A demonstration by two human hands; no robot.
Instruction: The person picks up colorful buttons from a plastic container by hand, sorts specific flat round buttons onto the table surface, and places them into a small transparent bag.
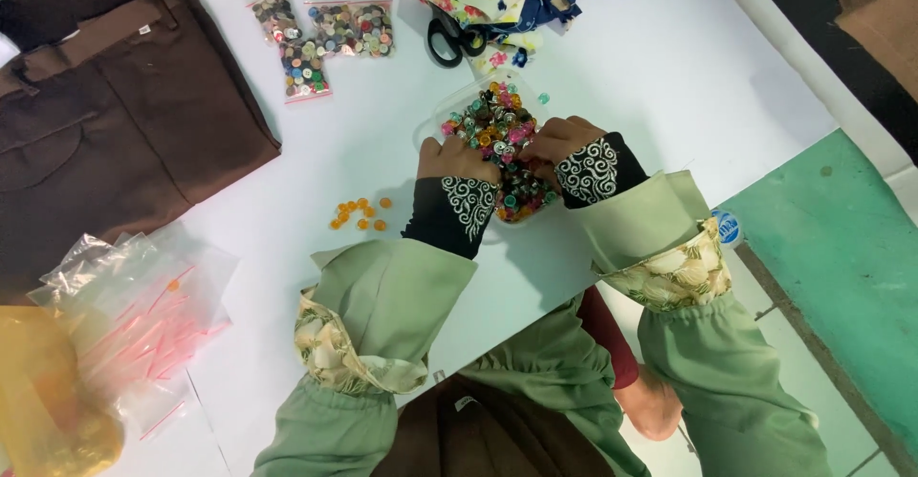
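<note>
Hands: left hand [456, 160] and right hand [557, 140] curled, fingertips buried in the buttons [499, 123] (pinch not visible).
Container: clear tray [432, 125] directly under both hands, long axis running away from them.
Left of left hand: orange buttons [360, 213], nearer that hand.
Beyond: scissors [449, 37], button bags [320, 35].

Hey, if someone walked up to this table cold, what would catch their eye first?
Most likely the clear container heaped with mixed coloured buttons at the middle of the white table, with the left hand and right hand dug into it. Next, the small cluster of orange buttons lying loose to the left, and the brown garment spread at the far left.
</note>
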